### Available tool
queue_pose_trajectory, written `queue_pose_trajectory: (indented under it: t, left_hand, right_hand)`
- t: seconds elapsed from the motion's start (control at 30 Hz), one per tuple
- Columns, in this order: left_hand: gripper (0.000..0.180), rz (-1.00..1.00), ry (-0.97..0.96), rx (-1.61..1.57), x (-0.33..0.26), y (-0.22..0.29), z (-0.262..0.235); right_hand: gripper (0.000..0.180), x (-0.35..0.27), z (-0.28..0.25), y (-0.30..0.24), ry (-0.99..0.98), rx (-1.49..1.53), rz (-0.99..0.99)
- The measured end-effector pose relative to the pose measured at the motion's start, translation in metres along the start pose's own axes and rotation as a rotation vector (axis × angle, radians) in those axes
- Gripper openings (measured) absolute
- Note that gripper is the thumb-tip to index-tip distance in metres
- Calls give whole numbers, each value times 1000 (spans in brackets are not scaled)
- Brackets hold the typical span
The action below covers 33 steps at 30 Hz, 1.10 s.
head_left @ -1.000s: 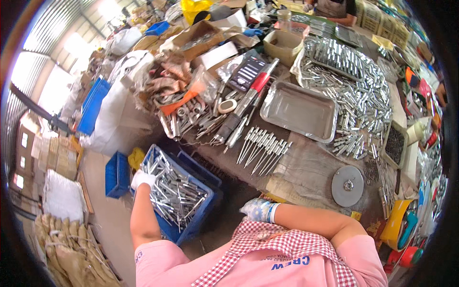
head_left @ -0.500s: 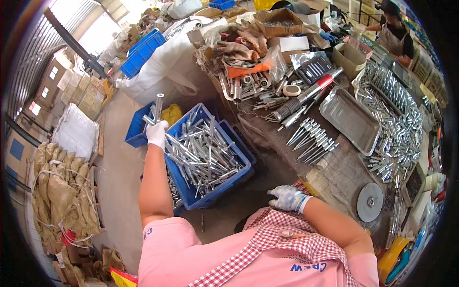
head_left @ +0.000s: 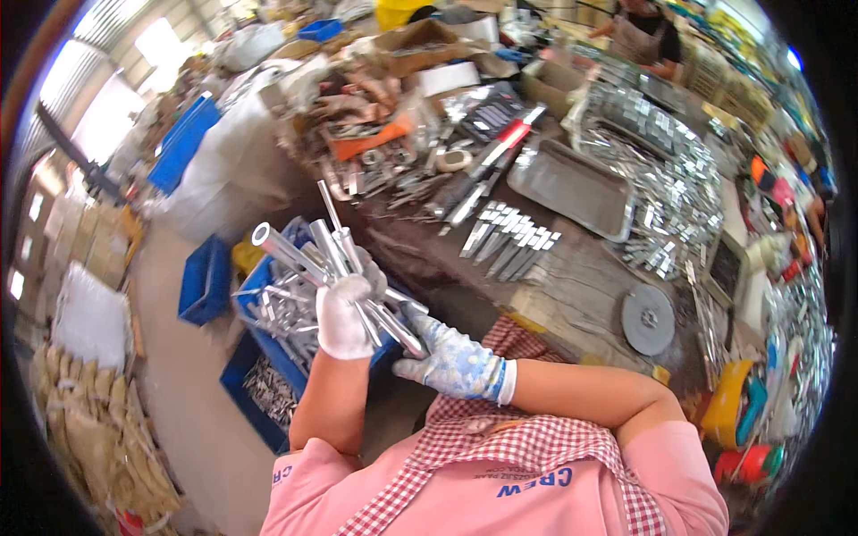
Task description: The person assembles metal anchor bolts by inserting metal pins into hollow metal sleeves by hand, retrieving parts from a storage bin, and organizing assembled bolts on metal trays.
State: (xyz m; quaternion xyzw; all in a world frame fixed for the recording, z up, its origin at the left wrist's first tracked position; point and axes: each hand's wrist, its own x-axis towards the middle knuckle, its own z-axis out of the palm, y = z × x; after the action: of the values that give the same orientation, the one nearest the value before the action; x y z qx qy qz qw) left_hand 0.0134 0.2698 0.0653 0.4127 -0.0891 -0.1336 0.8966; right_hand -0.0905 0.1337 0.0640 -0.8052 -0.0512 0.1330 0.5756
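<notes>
Over a blue crate of metal tubes, my left hand [head_left: 347, 317] in a white glove is closed around a bundle of silvery metal tubes [head_left: 290, 255] of differing thickness. Most of them point up and away to the left; thinner pieces stick out below the palm. My right hand [head_left: 460, 359], in a white glove with blue patches, meets the lower right ends of the bundle, its thumb and fingers around them. Part of that contact is hidden. More loose tubes and rods [head_left: 277, 313] fill the crate beneath my left hand.
Right of my hands, the workbench bears a row of metal rods [head_left: 509, 241], a metal tray [head_left: 572, 189], a grey disc [head_left: 648, 319] and a heap of short metal parts [head_left: 666, 179]. A blue bin [head_left: 204, 284] stands on the floor at left. Another person [head_left: 639, 40] is at the far right.
My left hand has come back from the crate's far left side toward my body, now with a bundle of tubes. My right hand has moved left to meet it. The view has turned right.
</notes>
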Motion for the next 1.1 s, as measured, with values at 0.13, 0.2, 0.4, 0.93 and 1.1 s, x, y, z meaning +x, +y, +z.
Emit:
queue_pose_trajectory:
  t: [0.13, 0.2, 0.4, 0.93, 1.1]
  left_hand:
    - [41, -95, -48, -66, -10, -47, 81]
    - [41, -251, -244, -70, -11, -77, 107]
    - [38, -657, -452, -104, -23, -164, 156]
    - [7, -1233, -169, -224, -30, -257, 204]
    - [8, -1285, -347, -180, -24, -270, 194]
  right_hand:
    - [67, -59, -34, 25, 285, 15, 11]
    - [57, -86, -46, 59, 416, 0, -175]
    - [41, -191, -73, 82, 500, 450, 317]
    - [33, -256, -55, 110, 718, 718, 540]
    - [59, -253, -51, 137, 527, 807, 485]
